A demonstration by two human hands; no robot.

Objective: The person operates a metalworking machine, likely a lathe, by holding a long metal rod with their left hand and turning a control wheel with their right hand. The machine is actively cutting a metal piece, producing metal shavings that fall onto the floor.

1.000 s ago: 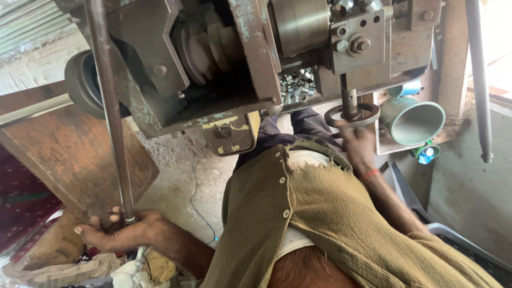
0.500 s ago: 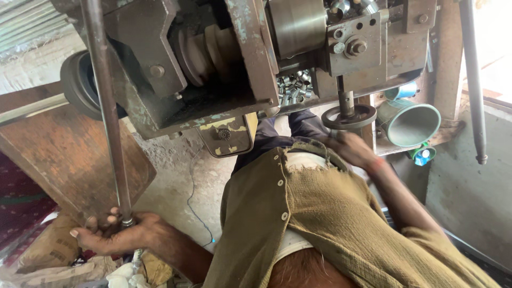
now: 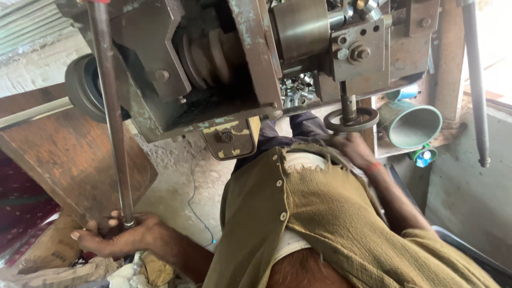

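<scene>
We look down w/ the head cam past an olive shirt point(image 3: 330, 213) at a heavy metal machine point(image 3: 234, 69). Our left hand point(image 3: 114, 237) is closed round the lower end of a long steel rod point(image 3: 112, 117); fingers point(image 3: 88, 230) curl over it and the thumb side wraps from behind. The rod's long axis runs nearly straight up-down in the frame, leaning a bit: top end at the upper left edge of the view, bottom end in our fist, low left. It passes in front of the machine's left side, just beside a dark round wheel point(image 3: 82, 90).

Our right hand point(image 3: 358, 151) sits at a small round handwheel point(image 3: 351, 119) under the machine's right part, touching its lower rim; hand is blurred, so we can't tell whether the fingers really clamp it or only rest there. The handwheel lies about flat, on a short upright shaft.

Other bits: stepped pulley point(image 3: 208, 53) inside the machine frame, a pile of small shiny metal rings point(image 3: 296, 88) behind, approx. mid-frame. A pale green funnel-like cup point(image 3: 410, 124) lies on its side right of the handwheel, mouth toward us. A second thin rod point(image 3: 474, 80) hangs at the far right, also near upright. Brown board point(image 3: 64, 160) leans at left, rough concrete floor point(image 3: 181, 192) below w/ a thin blue wire point(image 3: 194, 202) across it.
</scene>
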